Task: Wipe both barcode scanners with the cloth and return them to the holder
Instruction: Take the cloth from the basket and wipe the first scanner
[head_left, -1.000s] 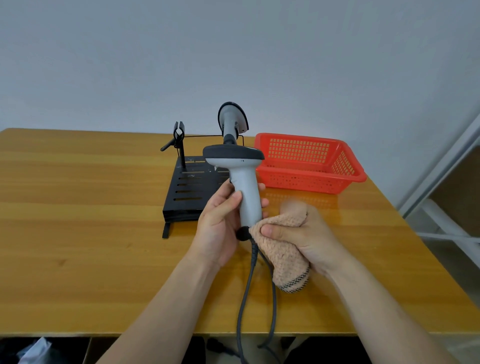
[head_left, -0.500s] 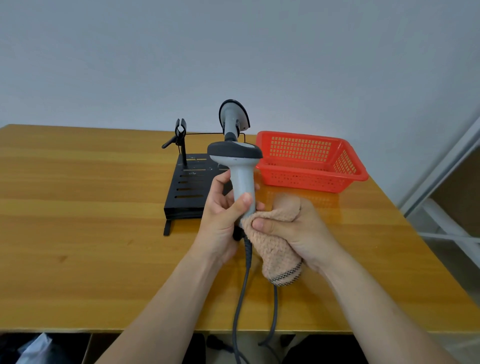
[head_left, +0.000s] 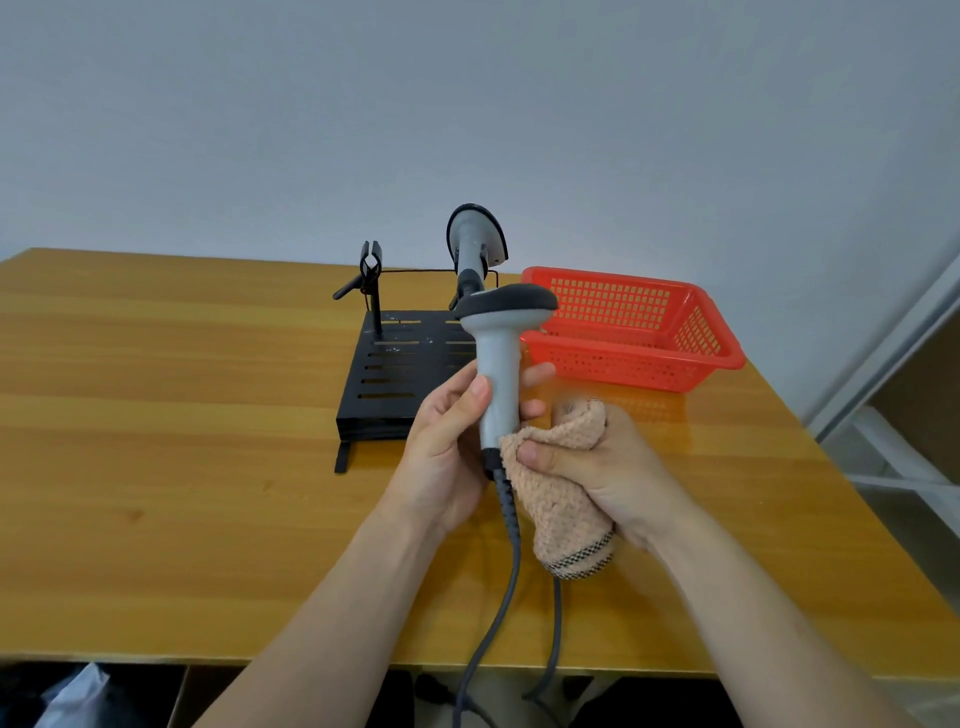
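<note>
Left grip (head_left: 441, 452) is wrapped round the handle of the grey barcode scanner (head_left: 497, 364), held upright above the counter (head_left: 156, 441), head uppermost. Right grip (head_left: 608, 467) is bunched round the peach cloth (head_left: 563, 499), which touches the handle's lower end. Second scanner (head_left: 475, 234) sits in the right clip of the black holder (head_left: 395, 374); left clip (head_left: 370, 260) vacant. Risks, judged: the cable (head_left: 511, 566) hangs over the counter's near edge and could snag or tug when the scanner goes to its clip. A hard downward wipe on the smooth handle might twist it out of the hold. The loose cloth tail could catch the cable boot. Red plastic basket (head_left: 717, 358) lies just right of the holder. Counter is glossy wood-grain; plain pale wall behind; white frame (head_left: 909, 364) at far right.
</note>
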